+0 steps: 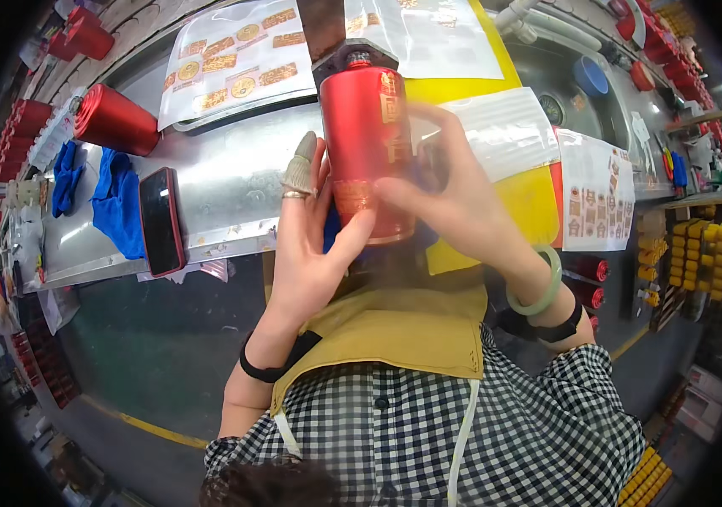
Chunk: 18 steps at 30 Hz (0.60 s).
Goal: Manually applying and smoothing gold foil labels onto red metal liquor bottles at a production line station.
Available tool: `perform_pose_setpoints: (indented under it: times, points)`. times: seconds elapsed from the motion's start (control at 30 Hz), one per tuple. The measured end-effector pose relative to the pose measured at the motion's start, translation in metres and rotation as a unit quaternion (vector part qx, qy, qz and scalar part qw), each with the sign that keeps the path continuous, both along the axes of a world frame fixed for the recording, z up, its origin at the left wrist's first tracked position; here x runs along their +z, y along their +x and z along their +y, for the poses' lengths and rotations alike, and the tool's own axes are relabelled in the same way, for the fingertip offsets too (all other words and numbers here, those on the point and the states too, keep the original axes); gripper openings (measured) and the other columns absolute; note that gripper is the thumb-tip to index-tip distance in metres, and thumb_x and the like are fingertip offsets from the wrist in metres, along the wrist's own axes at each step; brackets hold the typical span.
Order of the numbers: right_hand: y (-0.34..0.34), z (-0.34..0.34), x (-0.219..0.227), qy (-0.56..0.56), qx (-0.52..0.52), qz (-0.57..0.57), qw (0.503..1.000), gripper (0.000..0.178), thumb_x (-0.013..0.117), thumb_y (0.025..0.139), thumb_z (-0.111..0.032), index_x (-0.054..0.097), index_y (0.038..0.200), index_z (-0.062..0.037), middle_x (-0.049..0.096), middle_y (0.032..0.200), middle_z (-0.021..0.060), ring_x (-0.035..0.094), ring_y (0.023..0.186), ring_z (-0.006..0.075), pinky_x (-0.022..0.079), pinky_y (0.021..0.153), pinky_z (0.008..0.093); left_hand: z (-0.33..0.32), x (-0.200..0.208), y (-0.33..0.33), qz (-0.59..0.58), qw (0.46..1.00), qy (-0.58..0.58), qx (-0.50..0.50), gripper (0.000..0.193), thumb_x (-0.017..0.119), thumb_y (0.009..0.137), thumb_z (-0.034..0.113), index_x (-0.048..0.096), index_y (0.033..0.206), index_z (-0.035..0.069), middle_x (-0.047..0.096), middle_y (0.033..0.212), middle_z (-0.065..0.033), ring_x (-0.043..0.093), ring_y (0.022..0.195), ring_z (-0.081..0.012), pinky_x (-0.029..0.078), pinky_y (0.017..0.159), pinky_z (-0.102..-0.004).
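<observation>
A glossy red bottle [356,127] with gold lettering lies in front of me, its neck end pointing away into a dark angular fixture [356,52]. My left hand [306,245] rests along its left side, fingers stretched alongside and thumb against the lower body; a grey cover sits on one fingertip. My right hand [462,198] curves round the right side, thumb pressed on the front beside the lower gold decal [352,198]. Motion blurs the right fingers, and those behind the bottle are hidden. Beyond it lie sheets of gold decals [247,55].
Left on the metal bench [226,160] lie a phone [162,221], blue gloves [116,203] and another red bottle [116,120]. A yellow board [538,198] and white sheets [593,190] lie on the right, near a sink [551,106] with a blue bowl [591,76].
</observation>
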State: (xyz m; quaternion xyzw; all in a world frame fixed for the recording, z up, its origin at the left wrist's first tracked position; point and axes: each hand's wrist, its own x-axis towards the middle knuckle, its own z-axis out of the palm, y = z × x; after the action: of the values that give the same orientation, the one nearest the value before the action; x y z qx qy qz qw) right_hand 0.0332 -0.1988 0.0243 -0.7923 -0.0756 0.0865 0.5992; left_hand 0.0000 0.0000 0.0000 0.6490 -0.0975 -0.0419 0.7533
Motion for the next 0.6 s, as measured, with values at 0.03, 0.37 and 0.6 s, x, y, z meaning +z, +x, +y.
perform_pose_setpoints:
  times: [0.03, 0.37, 0.6]
  points:
    - [0.002, 0.002, 0.001, -0.007, -0.009, -0.013, 1.000, 0.081, 0.083, 0.088, -0.029, 0.037, 0.150, -0.0034, 0.065, 0.105, 0.0111, 0.063, 0.096, 0.0162, 0.052, 0.084, 0.0280, -0.004, 0.005, 0.004, 0.048, 0.999, -0.017, 0.008, 0.097, 0.073, 0.093, 0.004, 0.006, 0.163, -0.003, 0.026, 0.164, -0.0211, 0.031, 0.152, -0.0295, 0.029, 0.124, -0.0439]
    - [0.001, -0.009, 0.001, 0.035, -0.010, 0.026, 0.999, 0.072, 0.079, 0.092, -0.026, 0.041, 0.149, -0.0014, 0.050, 0.088, 0.0001, 0.049, 0.081, 0.0094, 0.047, 0.075, 0.0259, -0.011, 0.017, 0.003, 0.126, 0.990, -0.059, -0.029, 0.094, 0.067, 0.094, -0.006, 0.005, 0.164, 0.001, 0.031, 0.162, -0.0173, 0.039, 0.147, -0.0250, 0.038, 0.119, -0.0401]
    - [-0.004, -0.004, 0.001, 0.098, -0.006, 0.046, 0.994, 0.085, 0.082, 0.088, -0.026, 0.033, 0.151, 0.0010, 0.064, 0.112, 0.0155, 0.066, 0.100, 0.0201, 0.054, 0.089, 0.0330, -0.001, 0.015, 0.006, 0.172, 0.972, -0.150, -0.049, 0.085, 0.059, 0.095, -0.003, 0.009, 0.164, 0.000, 0.026, 0.166, -0.0168, 0.035, 0.150, -0.0262, 0.029, 0.124, -0.0417]
